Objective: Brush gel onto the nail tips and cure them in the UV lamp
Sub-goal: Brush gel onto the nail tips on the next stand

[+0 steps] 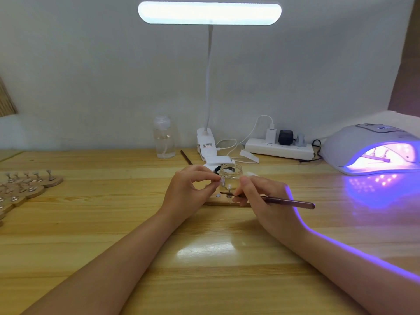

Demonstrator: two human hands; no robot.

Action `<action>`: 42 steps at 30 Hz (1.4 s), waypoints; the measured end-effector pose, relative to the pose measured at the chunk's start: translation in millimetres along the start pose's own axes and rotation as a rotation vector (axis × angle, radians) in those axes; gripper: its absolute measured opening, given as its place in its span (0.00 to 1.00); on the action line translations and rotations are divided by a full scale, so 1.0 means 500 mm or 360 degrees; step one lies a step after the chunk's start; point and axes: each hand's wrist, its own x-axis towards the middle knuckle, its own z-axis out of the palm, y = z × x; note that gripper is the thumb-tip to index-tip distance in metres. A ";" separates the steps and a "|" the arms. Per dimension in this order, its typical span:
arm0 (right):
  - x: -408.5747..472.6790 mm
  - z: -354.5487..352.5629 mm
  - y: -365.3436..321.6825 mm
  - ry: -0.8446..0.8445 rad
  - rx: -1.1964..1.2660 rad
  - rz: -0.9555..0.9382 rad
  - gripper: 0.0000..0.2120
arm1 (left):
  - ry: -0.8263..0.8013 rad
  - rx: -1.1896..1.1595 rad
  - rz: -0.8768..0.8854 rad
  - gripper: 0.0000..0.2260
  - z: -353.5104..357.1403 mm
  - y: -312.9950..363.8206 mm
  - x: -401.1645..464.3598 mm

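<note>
Your wooden table point(91, 223) filled the view, with the lit desk lamp point(209, 12) clipped at its back edge. The UV lamp point(368, 146) sat at the far right, glowing violet, with a strip holder dimly visible inside. A power strip point(279, 148) lay just left of it by the wall, and a clear bottle point(163, 138) stood left of the lamp's clip. At the left edge lay wooden holders point(25, 189) carrying nail tips.

Your left hand point(184, 194) had its thumb and fingers closed on a small clear nail tip point(220, 181), held just in front of the glass jar point(230, 176). Your right hand point(263, 196) gripped the brush point(288, 203), its fingers curled round the handle and its tip pointing left over the wooden strip point(225, 202) beneath both hands. A second brush point(186, 157) lay behind the jar.
</note>
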 end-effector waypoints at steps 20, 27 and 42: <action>0.001 -0.002 -0.001 0.0058 0.0097 0.0001 0.13 | -0.0068 -0.0132 -0.0240 0.07 -0.004 0.012 0.000; 0.001 0.000 -0.001 0.0011 0.0282 0.0134 0.14 | -0.0110 -0.0153 -0.0244 0.07 -0.006 0.012 0.000; 0.002 0.001 0.004 -0.0051 0.0274 0.0165 0.15 | -0.0124 -0.0100 -0.0202 0.10 -0.005 0.011 0.004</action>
